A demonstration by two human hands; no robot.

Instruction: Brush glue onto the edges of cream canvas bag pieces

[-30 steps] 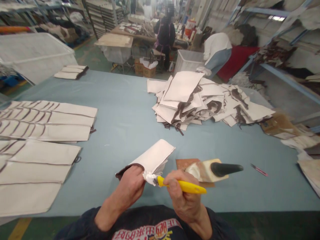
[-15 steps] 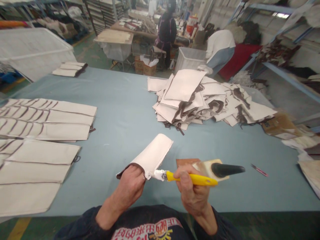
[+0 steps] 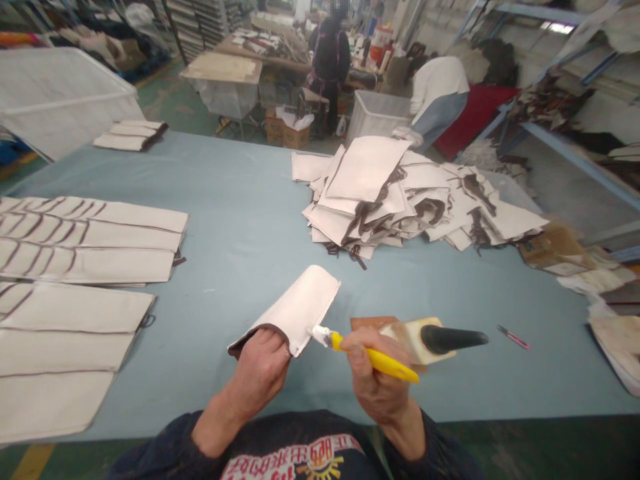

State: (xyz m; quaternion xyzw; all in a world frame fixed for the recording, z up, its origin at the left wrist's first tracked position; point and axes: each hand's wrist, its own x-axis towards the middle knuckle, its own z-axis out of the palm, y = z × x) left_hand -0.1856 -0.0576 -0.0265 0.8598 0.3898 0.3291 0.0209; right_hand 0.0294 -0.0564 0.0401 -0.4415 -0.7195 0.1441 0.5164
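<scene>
My left hand (image 3: 265, 363) is closed on the dark-trimmed open end of a cream fabric pouch (image 3: 300, 307), its fingertips hidden inside. The pouch bulges and lies slanted, its far end pointing away to the right. In my right hand (image 3: 377, 373) is a paintbrush (image 3: 387, 363) with a yellow handle, gripped between thumb and fingers. White stuff coats its bristles, which touch or nearly touch the pouch's right edge. Just beyond the right hand lies a cream block-like thing with a black handle (image 3: 453, 339), on a brown flat piece (image 3: 373, 323).
A heap of cream pouches (image 3: 367, 170) covers the table's (image 3: 240, 200) far right. Overlapping rows of pouches (image 3: 135, 257) lie at left, with a small stack (image 3: 130, 135) behind. Pink-handled snips (image 3: 514, 337) and a cardboard box (image 3: 555, 247) are at right. Two people stand beyond the table.
The brush has moved up along the pouch's right edge, away from the near corner by my left hand, and its handle tilts more. My left hand still grips the pouch.
</scene>
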